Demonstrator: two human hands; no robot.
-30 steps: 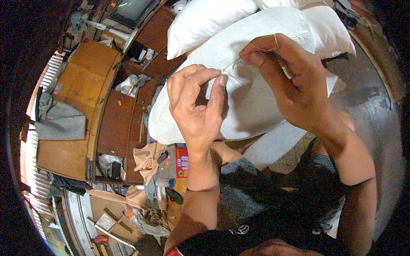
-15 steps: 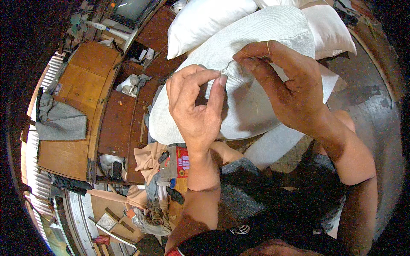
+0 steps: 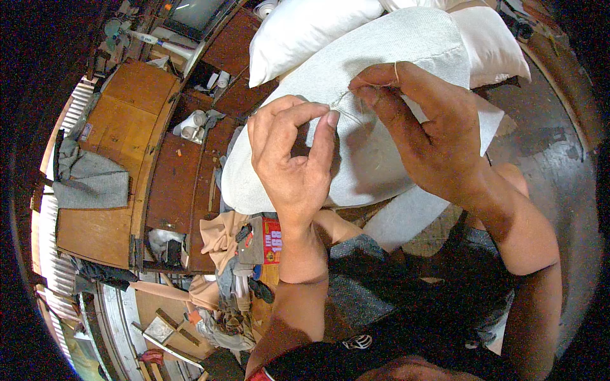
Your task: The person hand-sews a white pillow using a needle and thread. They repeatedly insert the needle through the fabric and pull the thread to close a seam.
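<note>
A large pale grey-white knit cushion [image 3: 414, 46], plumply filled, lies across the area in front of me. Over it, my left hand [image 3: 287, 152] pinches a thin light thread [image 3: 341, 99] between thumb and index finger. My right hand [image 3: 440, 130] is closed a short way to the right, its thumb and fingertips pinching the same thread. A loop of thread also runs around the right index finger. Small loops gather beside the left fingertips. Whether a needle is in the right fingertips is too fine to make out.
White pillows [image 3: 311, 35] [image 3: 492, 47] lie behind and to the right of the cushion. A wooden cabinet [image 3: 171, 184] with open shelves stands at left, a grey cloth [image 3: 92, 178] on its wooden panel. Crumpled beige cloth [image 3: 222, 238] and a red-and-grey box [image 3: 264, 240] sit beside my left forearm.
My right fingertips have shifted very slightly, and the thread between the hands lies a little differently. My left hand keeps its pinch in nearly the same place.
</note>
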